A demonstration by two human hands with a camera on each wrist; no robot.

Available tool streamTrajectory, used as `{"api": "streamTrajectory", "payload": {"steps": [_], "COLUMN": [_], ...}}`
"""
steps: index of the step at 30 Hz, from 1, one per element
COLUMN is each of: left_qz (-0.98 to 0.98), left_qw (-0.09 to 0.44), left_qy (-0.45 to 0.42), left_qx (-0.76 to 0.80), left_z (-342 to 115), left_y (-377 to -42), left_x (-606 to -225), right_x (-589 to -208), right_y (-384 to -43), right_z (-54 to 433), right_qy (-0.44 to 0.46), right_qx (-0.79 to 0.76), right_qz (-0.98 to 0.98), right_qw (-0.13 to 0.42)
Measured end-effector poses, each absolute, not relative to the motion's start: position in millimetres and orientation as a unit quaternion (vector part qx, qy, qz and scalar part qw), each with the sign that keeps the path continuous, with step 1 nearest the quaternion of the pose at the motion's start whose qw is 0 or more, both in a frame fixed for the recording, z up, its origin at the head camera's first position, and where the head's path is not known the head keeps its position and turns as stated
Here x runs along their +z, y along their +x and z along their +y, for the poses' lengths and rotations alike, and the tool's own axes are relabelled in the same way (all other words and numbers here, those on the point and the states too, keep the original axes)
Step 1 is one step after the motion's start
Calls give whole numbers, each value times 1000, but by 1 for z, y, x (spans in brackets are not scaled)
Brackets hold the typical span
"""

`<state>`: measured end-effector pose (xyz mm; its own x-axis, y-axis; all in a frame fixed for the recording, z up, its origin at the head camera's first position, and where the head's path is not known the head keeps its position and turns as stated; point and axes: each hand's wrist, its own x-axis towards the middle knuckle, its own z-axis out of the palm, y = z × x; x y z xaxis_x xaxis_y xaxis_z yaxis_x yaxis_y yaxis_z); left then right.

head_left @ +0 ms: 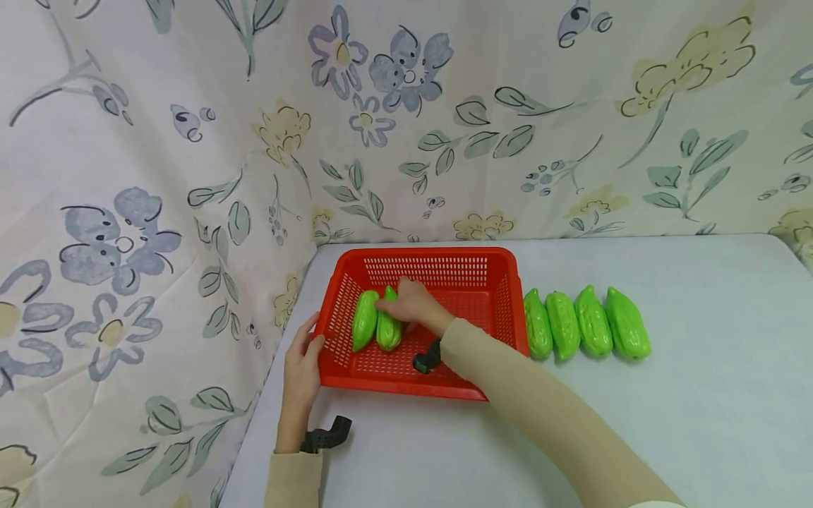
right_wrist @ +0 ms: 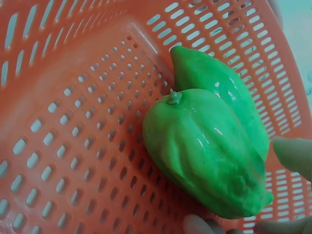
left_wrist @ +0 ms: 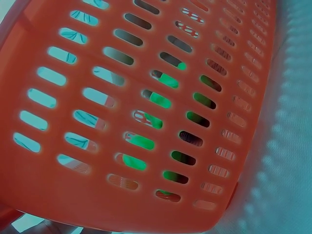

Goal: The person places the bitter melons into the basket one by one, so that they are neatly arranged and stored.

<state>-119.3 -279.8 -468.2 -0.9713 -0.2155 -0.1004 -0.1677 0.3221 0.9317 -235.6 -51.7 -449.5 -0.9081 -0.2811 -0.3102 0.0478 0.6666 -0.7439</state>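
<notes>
A red plastic basket (head_left: 406,384) with slotted walls sits on the table. Its left rim is gripped by my left hand (head_left: 302,367), thumb over the edge; the slotted wall (left_wrist: 112,92) fills the left wrist view. Inside, two shiny green bitter melons lie side by side: one (head_left: 365,321) by the left wall, the other (head_left: 389,331) to its right. My right hand (head_left: 416,307) reaches into the basket, thumb and fingers spread around one end of the right melon. In the right wrist view, the thumb (right_wrist: 295,156) shows beside the front melon (right_wrist: 204,151), fingertips below it.
Several more bitter melons (head_left: 595,321) stand in a row on the white table (head_left: 711,395), just right of the basket. Flower-patterned cloth (head_left: 394,162) hangs behind the table and along its left side. A black wrist camera (head_left: 327,434) is strapped to my left wrist.
</notes>
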Motion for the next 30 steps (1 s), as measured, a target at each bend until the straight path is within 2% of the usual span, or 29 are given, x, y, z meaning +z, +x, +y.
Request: {"api": "streamTrajectory", "payload": {"steps": [5, 9, 30], "left_qz": [-812, -812, -811], "left_qw": [21, 20, 18], "left_qy": [119, 117, 112], "left_qx": [-571, -572, -574], "left_z": [-280, -280, -281], "left_y": [-119, -119, -121], "left_x": [-468, -468, -468], "right_x": [-448, -443, -391], "right_y": [-237, -238, -222], "right_z": [-55, -57, -51], "right_qy": [-66, -65, -139], "right_qx": [-357, -346, -331], "right_qz": [921, 929, 927], "right_qw": [139, 117, 110]}}
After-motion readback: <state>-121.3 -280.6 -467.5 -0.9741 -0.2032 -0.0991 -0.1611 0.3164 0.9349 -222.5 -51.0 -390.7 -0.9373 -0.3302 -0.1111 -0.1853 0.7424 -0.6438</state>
